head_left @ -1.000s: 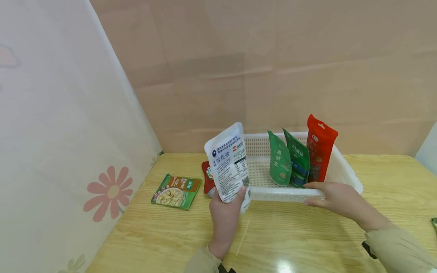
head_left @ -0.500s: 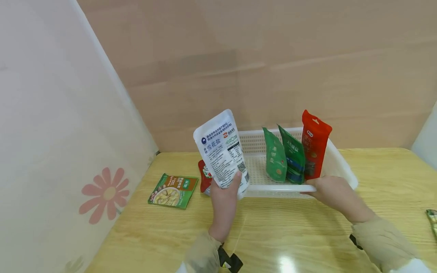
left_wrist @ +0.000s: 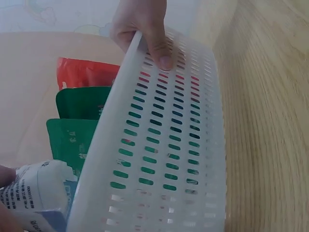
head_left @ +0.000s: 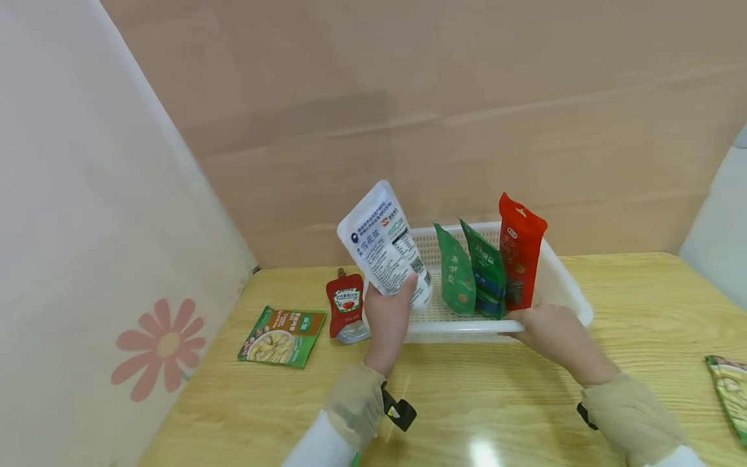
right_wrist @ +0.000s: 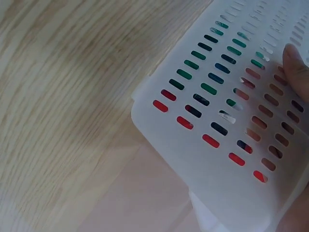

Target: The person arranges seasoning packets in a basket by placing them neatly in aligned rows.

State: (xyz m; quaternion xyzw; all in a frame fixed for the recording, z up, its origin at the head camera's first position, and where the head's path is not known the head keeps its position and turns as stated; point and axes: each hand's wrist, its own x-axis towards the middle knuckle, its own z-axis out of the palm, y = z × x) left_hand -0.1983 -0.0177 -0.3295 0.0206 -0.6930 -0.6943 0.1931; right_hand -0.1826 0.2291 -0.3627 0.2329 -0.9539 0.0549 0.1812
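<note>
My left hand (head_left: 389, 321) grips a white salt pouch (head_left: 379, 243) low on its side, tilted over the left end of a white perforated plastic basket (head_left: 449, 328). The pouch's lower end is at or just inside the basket; the exact contact is hidden. My right hand (head_left: 557, 337) grips the basket's front rim, and its thumb (left_wrist: 161, 55) lies against the outer wall in the left wrist view. Two green salt pouches, one lighter (head_left: 455, 279) and one darker (head_left: 487, 259), stand in the basket beside a tall red packet (head_left: 521, 253).
A red ketchup pouch (head_left: 346, 301) with a spout lies left of the basket. Farther left is a flat green and brown soup packet (head_left: 283, 337). Another packet (head_left: 732, 389) lies at the table's right edge. A cloth-covered wall stands behind the table.
The left hand has brought the salt pouch rightward over the basket, uncovering the ketchup pouch. The right hand's fingers have closed further round the front rim. The head view has shifted slightly.
</note>
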